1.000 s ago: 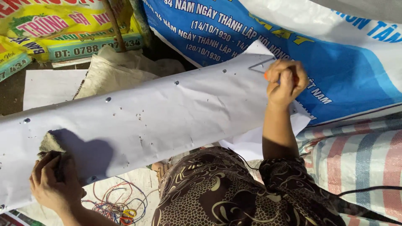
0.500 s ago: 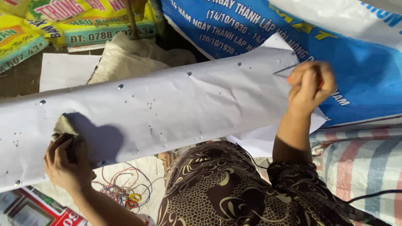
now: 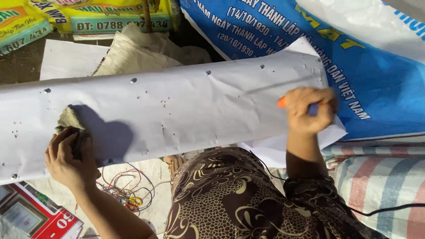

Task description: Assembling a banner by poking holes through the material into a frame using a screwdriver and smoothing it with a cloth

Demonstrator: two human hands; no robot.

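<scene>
A long white paper sheet (image 3: 186, 106), dotted with small holes and marks, stretches across the view. My left hand (image 3: 68, 157) presses a grey stone (image 3: 68, 119) onto its left part. My right hand (image 3: 310, 110) is closed around an orange and blue pen (image 3: 283, 102) and rests on the sheet's right end, beside a thin drawn line (image 3: 274, 85).
A blue printed tarp (image 3: 376, 79) lies at the right, a striped woven sack (image 3: 380, 177) below it. Yellow and green printed bags (image 3: 66, 17) sit at the top left. Tangled coloured wires (image 3: 126, 194) and a red framed picture (image 3: 31, 214) lie near my patterned clothing (image 3: 230, 199).
My right hand has moved down and toward me along the sheet's right end with the pen. The left hand stays on the stone. The view has shifted slightly.
</scene>
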